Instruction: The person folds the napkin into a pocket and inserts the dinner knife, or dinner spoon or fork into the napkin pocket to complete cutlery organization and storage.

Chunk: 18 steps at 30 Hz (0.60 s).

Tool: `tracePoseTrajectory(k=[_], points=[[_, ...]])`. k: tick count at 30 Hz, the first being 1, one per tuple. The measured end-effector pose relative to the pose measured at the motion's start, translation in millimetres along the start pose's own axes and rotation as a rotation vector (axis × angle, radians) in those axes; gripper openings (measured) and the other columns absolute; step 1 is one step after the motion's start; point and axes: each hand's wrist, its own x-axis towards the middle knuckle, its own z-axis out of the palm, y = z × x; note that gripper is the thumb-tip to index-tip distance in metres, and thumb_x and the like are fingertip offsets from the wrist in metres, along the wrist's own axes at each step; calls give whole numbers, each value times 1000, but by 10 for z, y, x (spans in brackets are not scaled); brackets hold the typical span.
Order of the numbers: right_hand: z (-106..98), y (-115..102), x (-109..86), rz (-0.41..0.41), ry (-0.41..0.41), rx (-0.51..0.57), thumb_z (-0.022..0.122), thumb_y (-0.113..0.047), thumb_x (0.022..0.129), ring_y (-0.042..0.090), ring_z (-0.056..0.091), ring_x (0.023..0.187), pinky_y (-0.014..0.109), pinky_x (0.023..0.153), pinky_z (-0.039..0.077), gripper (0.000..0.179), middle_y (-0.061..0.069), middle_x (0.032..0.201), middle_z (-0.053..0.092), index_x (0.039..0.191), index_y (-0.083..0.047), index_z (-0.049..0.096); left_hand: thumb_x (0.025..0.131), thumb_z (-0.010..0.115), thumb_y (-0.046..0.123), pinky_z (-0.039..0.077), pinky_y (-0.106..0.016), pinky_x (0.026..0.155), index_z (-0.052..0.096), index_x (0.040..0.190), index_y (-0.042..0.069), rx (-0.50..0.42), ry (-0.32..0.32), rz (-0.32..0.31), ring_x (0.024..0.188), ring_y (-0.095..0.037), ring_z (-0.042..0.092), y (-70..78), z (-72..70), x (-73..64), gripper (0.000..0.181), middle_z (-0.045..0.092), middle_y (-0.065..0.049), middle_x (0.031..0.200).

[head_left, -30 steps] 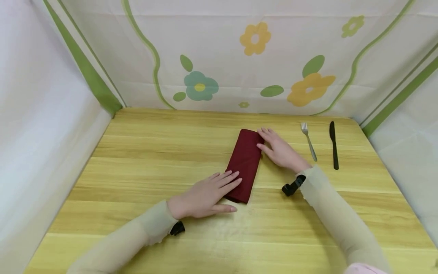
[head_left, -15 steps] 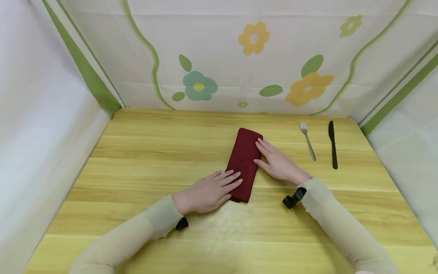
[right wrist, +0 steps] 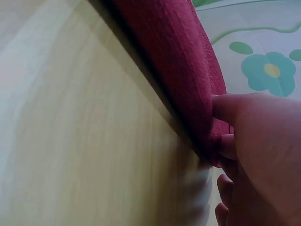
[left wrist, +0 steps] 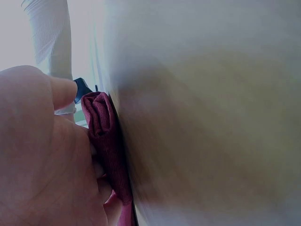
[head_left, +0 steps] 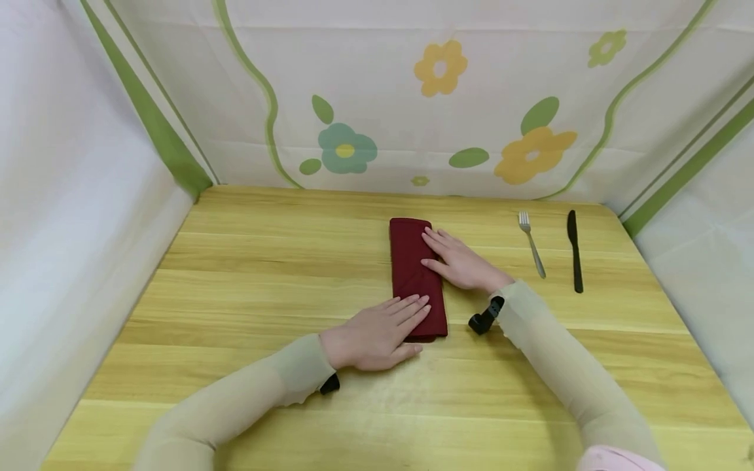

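Observation:
A dark red cloth napkin (head_left: 409, 252), folded into a long flat strip, lies near the middle of the wooden table. Across its near end rests my left hand (head_left: 377, 333), fingers extended over the top and thumb apart at the near side. My right hand (head_left: 462, 261) touches the far right edge with its fingertips, its fingers fairly straight. Seen from the left wrist, the end of the napkin (left wrist: 99, 115) shows several rolled layers beside the palm. In the right wrist view, the thumb and fingers lie against the thick side of the napkin (right wrist: 174, 61).
To the right on the table (head_left: 265, 261) lie a silver fork (head_left: 533, 245) and a black knife (head_left: 574, 252), side by side. A white cloth backdrop (head_left: 383, 78) with flowers rises behind the table's far edge, and white sheets flank both sides.
The napkin has turned from a slant to nearly straight, its far end shifting left and its near end right. Both hands have moved along with it.

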Motion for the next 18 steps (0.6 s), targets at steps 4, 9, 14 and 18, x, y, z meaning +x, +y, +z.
tracePoseTrajectory(k=[4, 9, 14, 18], points=[[12, 1, 30, 3, 3, 18, 50, -34, 109, 41, 9, 152, 53, 122, 10, 68, 18, 167, 16, 160, 2, 23, 112, 29, 44, 4, -31, 122, 13, 163, 7, 35, -10, 11, 154, -20, 2, -6, -7, 15, 65, 6, -7, 169], [-5, 0, 3, 17, 13, 24, 52, -36, 108, 40, 10, 152, 54, 121, 10, 68, 18, 166, 19, 159, 1, 26, 113, 31, 35, 6, -31, 122, 17, 162, 6, 105, -28, 42, 154, -21, 6, -46, -47, -14, 59, 10, -8, 169], [-61, 88, -54, 71, 94, 81, 59, -40, 104, 38, 12, 152, 55, 120, 14, 71, 17, 164, 26, 157, 1, 35, 113, 31, 33, 8, -32, 122, 18, 163, 7, 146, -23, 65, 154, -21, 7, -76, -49, -38, 58, 11, -8, 169], [-218, 235, -176, 137, 234, 142, 66, -38, 100, 40, 20, 150, 57, 119, 17, 70, 20, 160, 34, 153, 1, 43, 113, 31, 34, 6, -31, 122, 17, 163, 7, 136, -21, 61, 154, -20, 5, -92, -29, -36, 59, 9, -7, 169]])
